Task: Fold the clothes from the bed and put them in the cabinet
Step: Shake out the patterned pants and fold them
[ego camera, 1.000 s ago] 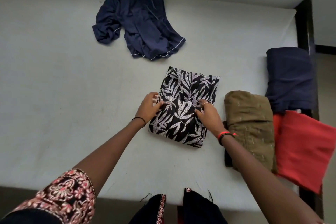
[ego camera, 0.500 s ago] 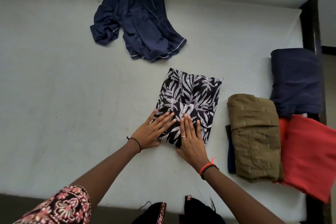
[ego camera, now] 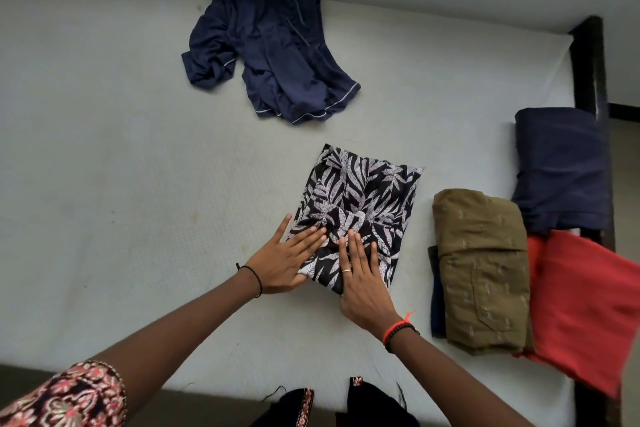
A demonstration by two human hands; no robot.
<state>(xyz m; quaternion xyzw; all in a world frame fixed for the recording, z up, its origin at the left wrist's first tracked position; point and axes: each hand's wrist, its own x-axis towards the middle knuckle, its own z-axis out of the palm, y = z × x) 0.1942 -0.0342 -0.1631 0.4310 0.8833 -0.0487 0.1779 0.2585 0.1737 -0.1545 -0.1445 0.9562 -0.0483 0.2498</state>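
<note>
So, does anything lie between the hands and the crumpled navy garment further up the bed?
Only the folded leaf-print garment, which the left hand and right hand press flat. Beyond it, bare mattress reaches the crumpled navy garment.

We are in a bedroom at home. A bed (ego camera: pixel 121 149) with a dark frame (ego camera: pixel 590 62) carries folded clothes (ego camera: pixel 483 267) at 3 o'clock.

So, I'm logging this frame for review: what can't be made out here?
Head view only:
Cabinet: out of frame.
Dark item: mostly under the olive garment.
Red garment: blurred, cut by the right edge.
Print garment's near end: covered by left hand and right hand.
</note>
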